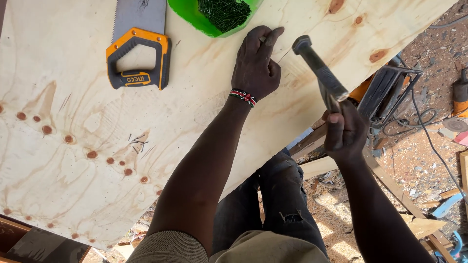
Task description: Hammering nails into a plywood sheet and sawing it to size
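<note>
While gripped, steel hammer (319, 70) over knotty pale plywood (73, 165).

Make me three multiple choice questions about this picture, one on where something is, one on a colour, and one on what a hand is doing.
1. Where does the hand saw lie?
A. on the plywood sheet
B. on the ground
C. in the green tub

2. What colour is the tub that holds the nails?
A. red
B. green
C. white

3. What is the right hand doing?
A. resting open on the board
B. gripping a hammer
C. holding the saw

Answers:
1. A, the saw lies flat on the sheet, left of the tub.
2. B, its rim is bright green.
3. B, the fingers wrap the hammer handle while the left hand pinches a nail upright.
</note>
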